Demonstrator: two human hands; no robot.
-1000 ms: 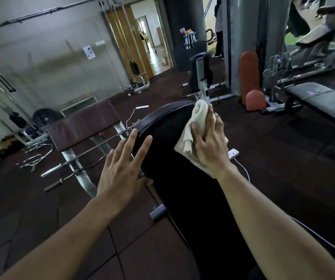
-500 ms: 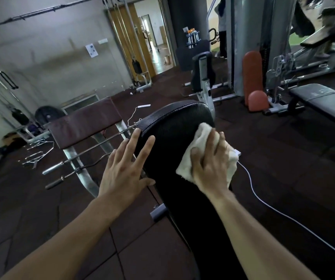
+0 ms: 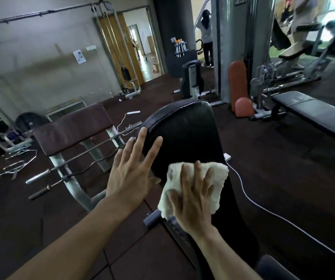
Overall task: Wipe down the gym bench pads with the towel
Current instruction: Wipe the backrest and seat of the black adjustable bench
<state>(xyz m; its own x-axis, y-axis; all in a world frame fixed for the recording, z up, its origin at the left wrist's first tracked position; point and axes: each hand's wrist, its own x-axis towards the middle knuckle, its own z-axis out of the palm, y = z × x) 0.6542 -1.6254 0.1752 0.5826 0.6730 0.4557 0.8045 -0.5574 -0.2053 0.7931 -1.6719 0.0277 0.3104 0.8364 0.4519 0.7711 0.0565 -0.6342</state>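
Towel [image 3: 195, 184] slid down pad [image 3: 182, 126] | right hand [image 3: 192, 201] presses, hiding its middle | left hand [image 3: 131, 172] splayed

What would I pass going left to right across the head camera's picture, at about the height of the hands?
Loose metal handles on the floor → bars on the maroon bench's rack → left hand on the black pad's edge → towel under the right hand → white cable on the floor.
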